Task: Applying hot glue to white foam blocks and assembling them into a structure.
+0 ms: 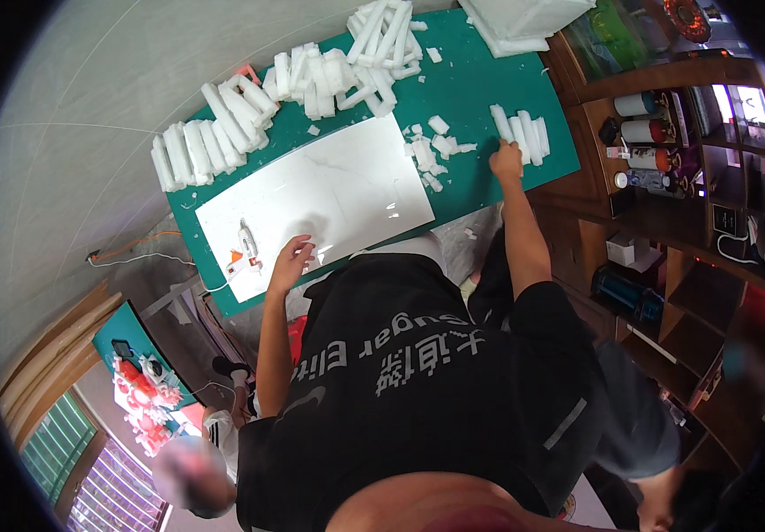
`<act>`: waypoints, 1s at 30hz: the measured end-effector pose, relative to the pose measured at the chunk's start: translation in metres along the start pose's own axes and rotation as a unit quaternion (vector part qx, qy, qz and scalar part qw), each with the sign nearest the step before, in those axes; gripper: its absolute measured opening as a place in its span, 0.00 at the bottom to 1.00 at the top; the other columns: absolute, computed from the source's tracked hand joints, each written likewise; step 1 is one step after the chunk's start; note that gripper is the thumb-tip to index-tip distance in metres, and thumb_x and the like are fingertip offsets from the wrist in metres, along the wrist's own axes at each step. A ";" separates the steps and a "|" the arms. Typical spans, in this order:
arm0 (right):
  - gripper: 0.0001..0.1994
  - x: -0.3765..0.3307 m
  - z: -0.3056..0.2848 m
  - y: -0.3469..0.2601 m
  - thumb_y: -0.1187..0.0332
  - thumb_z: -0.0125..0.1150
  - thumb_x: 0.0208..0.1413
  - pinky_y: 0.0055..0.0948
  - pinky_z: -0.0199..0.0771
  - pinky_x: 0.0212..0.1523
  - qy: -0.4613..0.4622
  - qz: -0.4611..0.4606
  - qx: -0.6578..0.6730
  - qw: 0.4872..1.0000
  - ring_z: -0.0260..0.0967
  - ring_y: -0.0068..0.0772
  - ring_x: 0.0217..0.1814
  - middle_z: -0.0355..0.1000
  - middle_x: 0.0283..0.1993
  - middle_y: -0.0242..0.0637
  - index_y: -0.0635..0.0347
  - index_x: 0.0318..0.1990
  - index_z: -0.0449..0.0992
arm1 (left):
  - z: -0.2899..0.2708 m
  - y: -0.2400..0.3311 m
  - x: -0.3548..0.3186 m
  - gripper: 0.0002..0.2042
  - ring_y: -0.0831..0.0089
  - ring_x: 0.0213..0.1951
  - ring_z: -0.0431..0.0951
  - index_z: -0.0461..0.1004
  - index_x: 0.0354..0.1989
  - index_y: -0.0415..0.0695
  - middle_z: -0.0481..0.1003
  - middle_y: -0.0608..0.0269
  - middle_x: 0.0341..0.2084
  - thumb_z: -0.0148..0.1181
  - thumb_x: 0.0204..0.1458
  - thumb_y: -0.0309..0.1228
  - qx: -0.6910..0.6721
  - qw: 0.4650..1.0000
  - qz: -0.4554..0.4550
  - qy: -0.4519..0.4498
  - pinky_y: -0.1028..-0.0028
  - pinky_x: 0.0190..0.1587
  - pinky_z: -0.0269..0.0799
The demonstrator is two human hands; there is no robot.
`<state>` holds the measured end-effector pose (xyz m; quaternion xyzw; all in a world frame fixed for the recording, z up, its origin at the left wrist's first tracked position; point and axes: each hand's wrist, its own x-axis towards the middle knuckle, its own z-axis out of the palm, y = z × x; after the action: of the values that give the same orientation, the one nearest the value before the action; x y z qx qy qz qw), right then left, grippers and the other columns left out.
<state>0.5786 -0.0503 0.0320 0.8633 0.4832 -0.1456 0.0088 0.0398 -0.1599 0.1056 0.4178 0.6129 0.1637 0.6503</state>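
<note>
My right hand [507,160] reaches to the right end of the green table, its fingers closed at the near end of a white foam strip [500,121]. This strip is the leftmost of a small row; the other foam strips [531,136] stand close beside it. My left hand [292,259] is over the near edge of a glossy white board [320,191], fingers apart and holding nothing. To its left a white glue gun [246,246] with an orange part lies on the board. Small broken foam pieces [428,152] are scattered between the board and the row.
Stacks of white foam strips [223,124] line the far edge of the green table [468,93]. A large white foam block [524,22] sits at the far right corner. Wooden shelves [648,213] with bottles stand right. Another person [200,470] is at lower left, near a second table.
</note>
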 end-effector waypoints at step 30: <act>0.40 0.158 -0.032 -0.274 0.45 0.68 0.38 0.46 0.71 0.51 0.199 -0.153 0.180 0.951 0.72 0.58 0.49 0.73 0.47 0.55 0.69 0.53 0.67 | 0.036 -0.027 -0.025 0.17 0.72 0.31 0.78 0.70 0.52 0.42 0.76 0.56 0.37 0.57 0.56 0.34 -0.064 0.974 0.086 0.198 0.73 0.37 0.74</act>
<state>0.4350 0.2321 0.0561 0.7780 0.5669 -0.0552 -0.2650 0.0606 -0.2063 0.0986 0.3860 0.6796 0.3377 0.5245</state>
